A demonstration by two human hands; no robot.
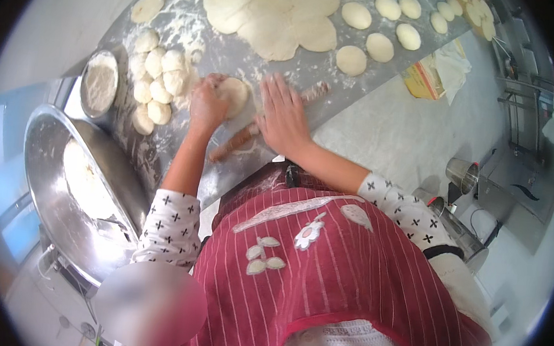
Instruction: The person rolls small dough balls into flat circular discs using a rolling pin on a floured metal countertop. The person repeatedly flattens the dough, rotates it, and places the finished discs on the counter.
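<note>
My left hand [208, 105] has its fingers curled on the left edge of a small flattened dough round [235, 97]. Just to the right, my right hand [283, 114] lies flat across a wooden rolling pin [235, 143], fingers stretched out and pointing away from me. The pin runs slantwise under that palm, and its middle is hidden. A cluster of dough balls [160, 91] sits left of my left hand on the floured metal table [217, 63]. Beyond my hands, large rolled dough sheets [268, 18] overlap each other.
A bowl of flour [99, 85] stands at the table's left edge, above a big steel basin [123, 169]. Several flattened dough pieces [380, 48] lie at the far right. A yellow-and-red package [423, 80] is on the floor beyond the table edge. A metal pail [462, 175] stands farther right.
</note>
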